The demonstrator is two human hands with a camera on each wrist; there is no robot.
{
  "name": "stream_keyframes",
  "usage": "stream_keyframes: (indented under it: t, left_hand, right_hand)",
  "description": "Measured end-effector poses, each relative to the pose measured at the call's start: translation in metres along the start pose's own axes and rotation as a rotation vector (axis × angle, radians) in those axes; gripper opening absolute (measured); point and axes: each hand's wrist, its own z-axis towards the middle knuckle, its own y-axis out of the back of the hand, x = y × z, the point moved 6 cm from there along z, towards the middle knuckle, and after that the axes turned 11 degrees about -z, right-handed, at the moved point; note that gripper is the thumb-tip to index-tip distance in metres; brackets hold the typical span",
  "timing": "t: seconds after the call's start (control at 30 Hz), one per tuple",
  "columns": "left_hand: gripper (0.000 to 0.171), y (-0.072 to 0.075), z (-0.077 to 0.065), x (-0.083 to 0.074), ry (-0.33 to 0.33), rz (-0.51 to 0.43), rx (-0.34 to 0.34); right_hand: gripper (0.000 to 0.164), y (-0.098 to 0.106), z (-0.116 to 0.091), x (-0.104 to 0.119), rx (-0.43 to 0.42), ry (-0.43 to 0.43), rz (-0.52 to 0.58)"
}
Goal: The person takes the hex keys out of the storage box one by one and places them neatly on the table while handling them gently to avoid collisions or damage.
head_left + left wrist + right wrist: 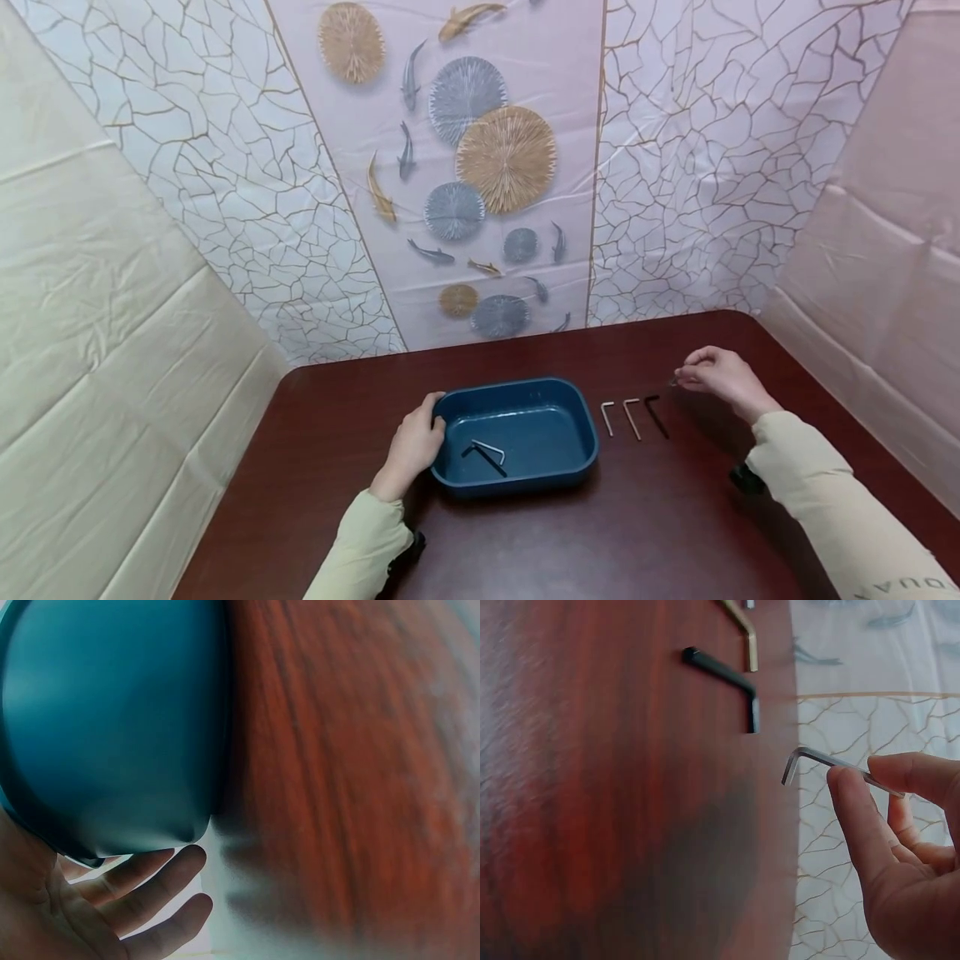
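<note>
At the left end of a blue rectangular tray (517, 482), my left hand (414, 437) holds the rim at its far corner. The left wrist view shows its fingers (154, 896) spread around that corner against the tray's outside wall. A silver hex key (817, 757) is pinched between thumb and finger of my right hand (723, 379), raised over the table's right side. Inside the tray lie a black hex key (492, 464) and a silver one, crossing each other. Between tray and right hand, a silver hex key (607, 419), a bronze one (633, 420) and a black one (657, 418) lie in a row.
Everything rests on a dark red wooden table (517, 550) with rounded far corners. Behind it hangs a patterned cloth (675, 167) with fish and round leaf shapes. Pale cloth walls (135, 350) stand at left and right.
</note>
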Motion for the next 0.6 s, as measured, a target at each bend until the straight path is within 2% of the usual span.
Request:
stream_keyframes:
  t: [0.27, 0.6]
  left_hand:
    - [0.045, 0.000, 0.002, -0.002, 0.010, 0.002, 0.002]
    - [0.045, -0.001, 0.003, 0.000, 0.028, 0.011, 0.014]
  right_hand:
    - [0.022, 0.000, -0.003, -0.016, -0.036, -0.020, -0.017]
    - [0.028, -0.006, -0.011, -0.025, -0.076, -0.043, -0.177]
